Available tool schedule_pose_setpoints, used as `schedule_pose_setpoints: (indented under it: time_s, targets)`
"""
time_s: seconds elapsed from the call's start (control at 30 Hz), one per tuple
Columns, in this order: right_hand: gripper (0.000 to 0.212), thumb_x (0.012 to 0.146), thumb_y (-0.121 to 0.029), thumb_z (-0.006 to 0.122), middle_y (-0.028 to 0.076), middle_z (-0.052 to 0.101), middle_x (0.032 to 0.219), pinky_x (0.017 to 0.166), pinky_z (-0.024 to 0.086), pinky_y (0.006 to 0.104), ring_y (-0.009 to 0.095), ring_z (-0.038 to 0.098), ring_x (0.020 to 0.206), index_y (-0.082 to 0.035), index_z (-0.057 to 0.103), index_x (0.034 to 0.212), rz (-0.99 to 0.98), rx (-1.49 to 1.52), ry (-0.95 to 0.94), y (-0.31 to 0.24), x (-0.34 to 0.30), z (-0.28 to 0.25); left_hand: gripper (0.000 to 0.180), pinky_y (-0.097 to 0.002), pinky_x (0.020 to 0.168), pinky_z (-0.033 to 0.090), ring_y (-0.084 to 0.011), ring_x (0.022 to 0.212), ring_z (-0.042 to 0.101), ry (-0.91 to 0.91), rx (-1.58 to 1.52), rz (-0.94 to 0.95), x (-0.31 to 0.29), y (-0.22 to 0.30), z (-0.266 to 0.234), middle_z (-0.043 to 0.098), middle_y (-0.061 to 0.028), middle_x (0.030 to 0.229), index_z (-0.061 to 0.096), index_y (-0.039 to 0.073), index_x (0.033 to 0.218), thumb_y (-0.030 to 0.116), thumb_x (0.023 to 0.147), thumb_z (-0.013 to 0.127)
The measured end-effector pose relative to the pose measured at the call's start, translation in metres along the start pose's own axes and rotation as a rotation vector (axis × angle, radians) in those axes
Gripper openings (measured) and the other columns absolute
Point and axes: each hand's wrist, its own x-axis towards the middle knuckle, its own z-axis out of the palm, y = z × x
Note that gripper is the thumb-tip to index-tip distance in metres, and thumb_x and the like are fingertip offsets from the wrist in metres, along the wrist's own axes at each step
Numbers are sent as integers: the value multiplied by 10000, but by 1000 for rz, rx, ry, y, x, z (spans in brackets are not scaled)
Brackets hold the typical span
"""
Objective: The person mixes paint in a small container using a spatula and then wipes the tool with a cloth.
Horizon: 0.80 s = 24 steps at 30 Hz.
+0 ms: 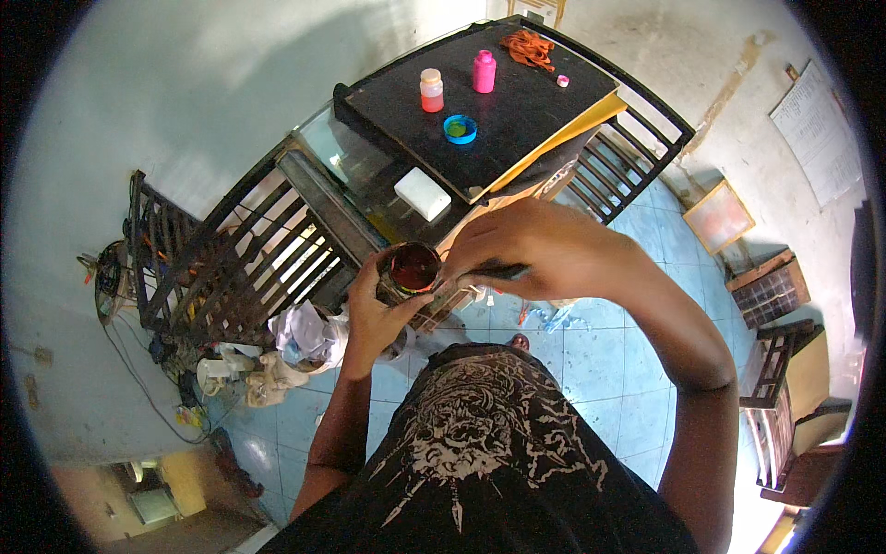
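Observation:
In front of my chest, my left hand [372, 312] is wrapped round a small open jar [414, 266] with dark red contents. Close beside its rim is my right hand [526, 242], fingers pinched on a slim dark tool [499, 270]; its kind is not clear and its tip is hard to make out. Beyond the hands, a white block [423, 193] lies by the near edge of a black board [406, 106]. On the board stand a clear bottle [431, 92] of orange-red liquid, a pink bottle [484, 74] and a blue lid [460, 130] with green inside.
Orange-brown strips [528, 51] and a small pale pink cap [562, 81] lie at the board's far end. Dark slatted furniture [277, 231] surrounds it. White bundled cloth [309, 334] sits low on the left. Framed panels [720, 217] lean along the right wall above blue floor tiles [600, 355].

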Motion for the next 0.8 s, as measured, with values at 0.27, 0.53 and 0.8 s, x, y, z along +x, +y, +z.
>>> schedule_pose_setpoints:
  time_s: [0.27, 0.53, 0.8]
  targets:
    - [294, 772, -73, 619, 105, 643, 1125, 813, 530, 394, 287, 646, 988, -90, 650, 1064, -106, -101, 147, 8, -22, 20, 552, -355, 866, 467, -249, 978, 615, 89, 17, 31, 7, 3, 0, 637, -137, 1036, 589, 4, 1095, 177, 636, 841]
    - [315, 799, -131, 573, 122, 636, 1156, 732, 565, 381, 296, 657, 957, -97, 654, 1101, -103, -210, 120, -5, -61, 31, 529, -385, 878, 457, -280, 987, 608, 88, 193, -15, 4, 6, -7, 622, -149, 1045, 601, 7, 1088, 199, 647, 822]
    - [341, 791, -64, 669, 118, 666, 1086, 737, 549, 352, 266, 668, 905, -68, 627, 1129, -42, -26, 317, -2, -77, 27, 578, -389, 865, 463, -292, 999, 592, 110, 165, 5, 2, 5, -2, 613, -142, 1061, 603, 19, 1108, 219, 618, 836]
